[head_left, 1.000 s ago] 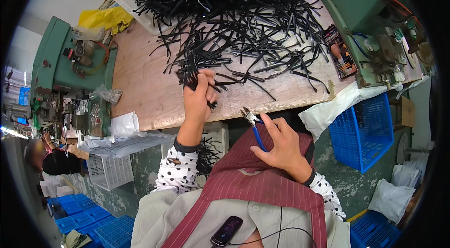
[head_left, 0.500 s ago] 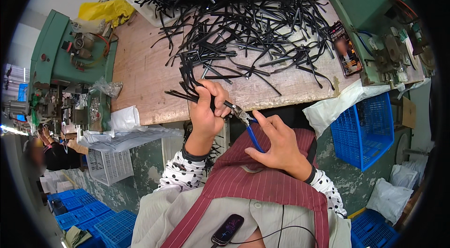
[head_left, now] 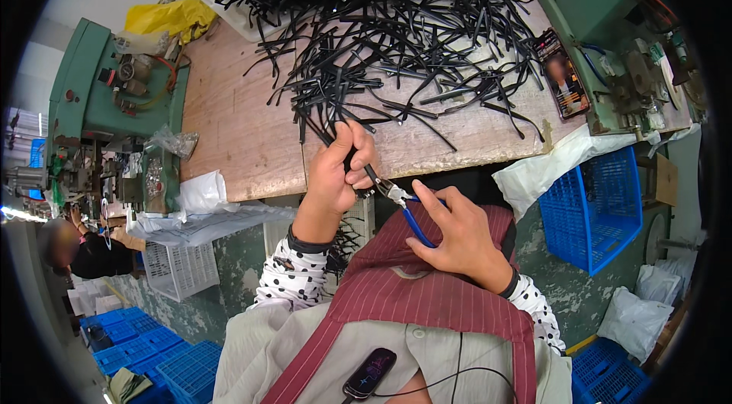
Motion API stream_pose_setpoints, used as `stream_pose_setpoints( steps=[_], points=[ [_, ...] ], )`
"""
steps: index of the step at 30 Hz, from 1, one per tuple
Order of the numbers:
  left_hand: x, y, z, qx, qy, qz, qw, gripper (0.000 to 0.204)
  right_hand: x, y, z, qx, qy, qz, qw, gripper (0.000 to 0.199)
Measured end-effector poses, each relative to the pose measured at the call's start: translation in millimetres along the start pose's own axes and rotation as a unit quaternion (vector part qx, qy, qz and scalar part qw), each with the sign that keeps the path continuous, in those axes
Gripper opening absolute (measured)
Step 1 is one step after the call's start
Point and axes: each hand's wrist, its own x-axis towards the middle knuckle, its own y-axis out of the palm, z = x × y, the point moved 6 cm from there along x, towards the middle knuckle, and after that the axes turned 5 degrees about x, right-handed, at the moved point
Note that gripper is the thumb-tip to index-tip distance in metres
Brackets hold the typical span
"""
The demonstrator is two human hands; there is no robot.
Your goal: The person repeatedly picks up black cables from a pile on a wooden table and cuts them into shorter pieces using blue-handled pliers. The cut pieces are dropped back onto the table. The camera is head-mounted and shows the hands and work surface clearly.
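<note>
Two hands meet just off the bench's [head_left: 252, 144] near edge. Our left hand [head_left: 335, 175] is closed around a black strip [head_left: 364, 167], held upright before that edge. Our right hand [head_left: 457, 240] grips blue-handled pliers [head_left: 404, 206], whose tip touches the strip's lower end, between both hands. Many more strips [head_left: 381, 30] lie heaped across the bench's far side, well apart from our fingers.

Green machines [head_left: 114, 99] on both sides of the wooden bench [head_left: 229, 129], blue crates [head_left: 595, 206] underneath, yellow bag [head_left: 164, 16] back left.
</note>
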Motion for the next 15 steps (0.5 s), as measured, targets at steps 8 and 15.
stream_pose_setpoints(
  steps=[8,15],
  points=[
    [3,0,11,-0.060,-0.070,0.073,0.993,0.040,2,-5,1,-0.023,-0.033,0.007,0.999,0.087],
    [-7,-5,10,0.078,0.075,-0.120,0.987,0.038,-9,10,-15,0.031,0.041,0.005,0.999,0.085]
  ],
)
